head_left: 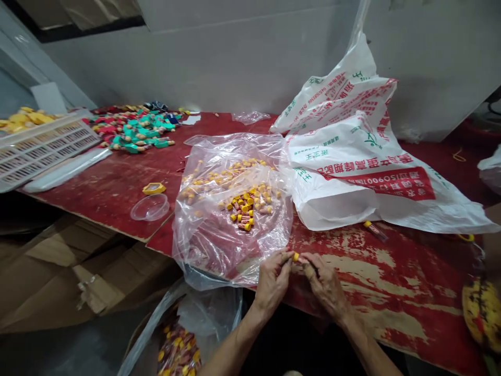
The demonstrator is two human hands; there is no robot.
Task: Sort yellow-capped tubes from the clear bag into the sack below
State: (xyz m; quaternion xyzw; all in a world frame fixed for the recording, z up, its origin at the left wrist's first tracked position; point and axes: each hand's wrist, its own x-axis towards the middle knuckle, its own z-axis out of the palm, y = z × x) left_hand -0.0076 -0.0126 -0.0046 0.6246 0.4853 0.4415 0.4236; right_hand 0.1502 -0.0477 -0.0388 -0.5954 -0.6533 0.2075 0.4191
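My left hand (272,282) and my right hand (324,284) meet near the table's front edge. Between their fingertips is a small piece with a yellow cap (296,257), pinched from both sides. Fingers hide most of its body. Just beyond them lies a clear plastic bag (203,240), spread over the table. Many small yellow-capped tubes (246,203) with reddish bodies are heaped in it, some showing through the film. One more capped tube (374,231) lies alone to the right, beside the white woven sack.
A white printed sack (352,162) covers the back right. At left are a white plastic basket (47,149), green and red figures (143,130), a clear round lid (150,208) and a yellow part (154,188). Below, an open bag (178,344) holds more capped tubes.
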